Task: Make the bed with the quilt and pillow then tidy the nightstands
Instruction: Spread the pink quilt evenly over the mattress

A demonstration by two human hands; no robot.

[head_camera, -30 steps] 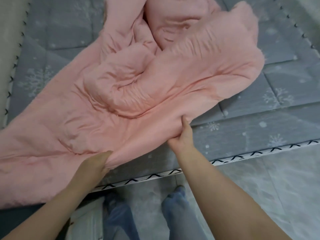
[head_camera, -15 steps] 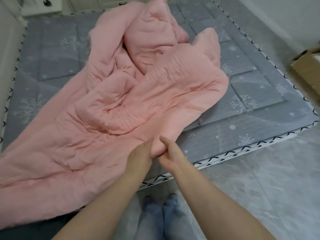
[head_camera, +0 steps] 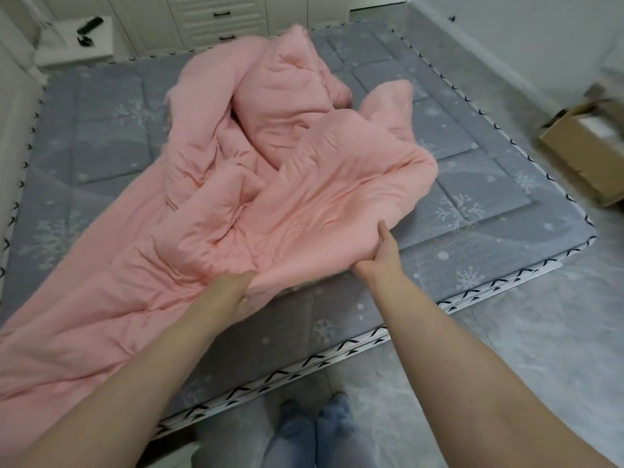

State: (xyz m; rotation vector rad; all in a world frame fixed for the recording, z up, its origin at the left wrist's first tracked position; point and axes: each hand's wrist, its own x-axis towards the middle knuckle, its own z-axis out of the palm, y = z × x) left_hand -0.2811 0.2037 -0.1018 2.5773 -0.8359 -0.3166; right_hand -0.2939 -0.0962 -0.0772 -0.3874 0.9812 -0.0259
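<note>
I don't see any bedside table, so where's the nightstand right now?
The white nightstand stands at the far left of the head view, beyond the bed's far corner, beside the white drawers.

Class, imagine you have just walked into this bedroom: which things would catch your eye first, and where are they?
A crumpled pink quilt lies heaped across the grey snowflake-patterned mattress. At its near edge the left hand and right hand grip the fabric. An open cardboard box sits on the floor to the right of the bed.
</note>
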